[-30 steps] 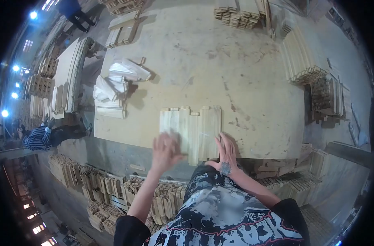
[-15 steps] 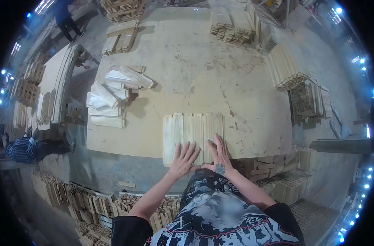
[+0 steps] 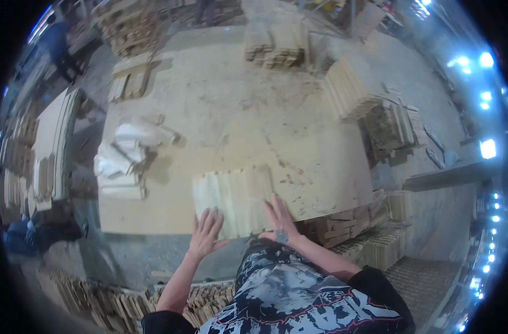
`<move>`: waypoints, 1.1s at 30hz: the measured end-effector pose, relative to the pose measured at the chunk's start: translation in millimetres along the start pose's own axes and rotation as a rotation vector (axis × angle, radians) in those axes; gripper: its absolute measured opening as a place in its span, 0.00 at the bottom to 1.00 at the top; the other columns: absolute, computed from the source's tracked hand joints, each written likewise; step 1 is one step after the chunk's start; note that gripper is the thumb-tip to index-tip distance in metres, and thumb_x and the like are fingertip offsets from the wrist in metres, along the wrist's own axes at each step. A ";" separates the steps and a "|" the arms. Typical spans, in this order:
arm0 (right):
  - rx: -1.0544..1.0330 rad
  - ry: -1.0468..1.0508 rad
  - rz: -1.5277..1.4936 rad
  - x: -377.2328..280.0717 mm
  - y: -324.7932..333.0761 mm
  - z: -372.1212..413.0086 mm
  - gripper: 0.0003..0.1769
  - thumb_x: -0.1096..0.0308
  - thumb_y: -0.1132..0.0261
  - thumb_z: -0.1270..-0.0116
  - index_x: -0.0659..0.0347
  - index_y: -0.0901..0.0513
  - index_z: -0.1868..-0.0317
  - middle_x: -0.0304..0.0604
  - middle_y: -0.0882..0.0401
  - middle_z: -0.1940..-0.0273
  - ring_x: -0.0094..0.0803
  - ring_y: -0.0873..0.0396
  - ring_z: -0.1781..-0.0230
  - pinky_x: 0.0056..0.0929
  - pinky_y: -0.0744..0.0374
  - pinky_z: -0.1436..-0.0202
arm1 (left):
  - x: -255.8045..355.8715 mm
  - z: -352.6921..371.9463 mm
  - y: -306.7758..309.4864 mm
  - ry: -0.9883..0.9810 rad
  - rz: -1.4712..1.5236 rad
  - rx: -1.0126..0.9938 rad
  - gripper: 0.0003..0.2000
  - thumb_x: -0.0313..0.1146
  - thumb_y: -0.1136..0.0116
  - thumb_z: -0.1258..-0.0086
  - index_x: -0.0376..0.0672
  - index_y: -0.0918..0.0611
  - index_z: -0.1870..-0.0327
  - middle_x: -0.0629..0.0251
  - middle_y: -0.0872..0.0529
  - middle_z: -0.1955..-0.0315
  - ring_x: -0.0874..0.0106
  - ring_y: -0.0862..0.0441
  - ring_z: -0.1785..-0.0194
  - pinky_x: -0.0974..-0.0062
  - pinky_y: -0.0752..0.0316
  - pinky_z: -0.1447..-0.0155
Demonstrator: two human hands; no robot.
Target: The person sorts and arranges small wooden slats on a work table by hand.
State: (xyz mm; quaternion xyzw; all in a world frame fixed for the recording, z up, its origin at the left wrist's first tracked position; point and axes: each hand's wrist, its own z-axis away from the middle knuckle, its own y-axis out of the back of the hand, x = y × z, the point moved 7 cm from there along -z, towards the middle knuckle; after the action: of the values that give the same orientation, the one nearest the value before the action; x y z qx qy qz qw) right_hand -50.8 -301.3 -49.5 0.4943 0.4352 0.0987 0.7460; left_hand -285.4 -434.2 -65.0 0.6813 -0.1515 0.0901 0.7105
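A row of pale wooden slats [image 3: 234, 195] lies side by side at the near edge of the large table [image 3: 220, 117]. My left hand [image 3: 207, 231] rests at the row's near left corner, fingers stretched out and apart. At the right side of the row is my right hand [image 3: 280, 220], fingers extended along the outermost slat, its wrist close to the table edge. Neither hand is wrapped round anything. The picture is somewhat smeared by motion.
Loose, whitish slats [image 3: 120, 158] lie heaped on the table's left. Stacked slats [image 3: 276, 47] stand at the far edge, with more stacks [image 3: 348, 92] at the right. Bundled wood [image 3: 343, 222] sits below the near right edge. A person [image 3: 59, 47] stands at far left.
The view has turned, so the table appears lower and further left. My hands have spread apart, from lying over the slats to the two sides of the row.
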 end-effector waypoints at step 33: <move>0.864 -0.239 -0.829 404.5 452.5 -106.8 0.29 0.60 0.36 0.22 0.66 0.27 0.27 0.50 0.17 0.41 0.35 0.19 0.41 0.32 0.24 0.33 | 329.8 -593.8 60.0 0.185 0.824 0.345 0.36 0.45 0.40 0.20 0.38 0.40 0.19 0.50 0.31 0.24 0.57 0.29 0.25 0.59 0.31 0.27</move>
State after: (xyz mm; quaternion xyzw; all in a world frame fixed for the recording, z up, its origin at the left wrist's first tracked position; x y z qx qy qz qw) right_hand 240.9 224.4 85.7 0.5494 0.5051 -0.4416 0.4979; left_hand 58.8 134.4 87.7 0.6615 -0.3287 0.4497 0.5021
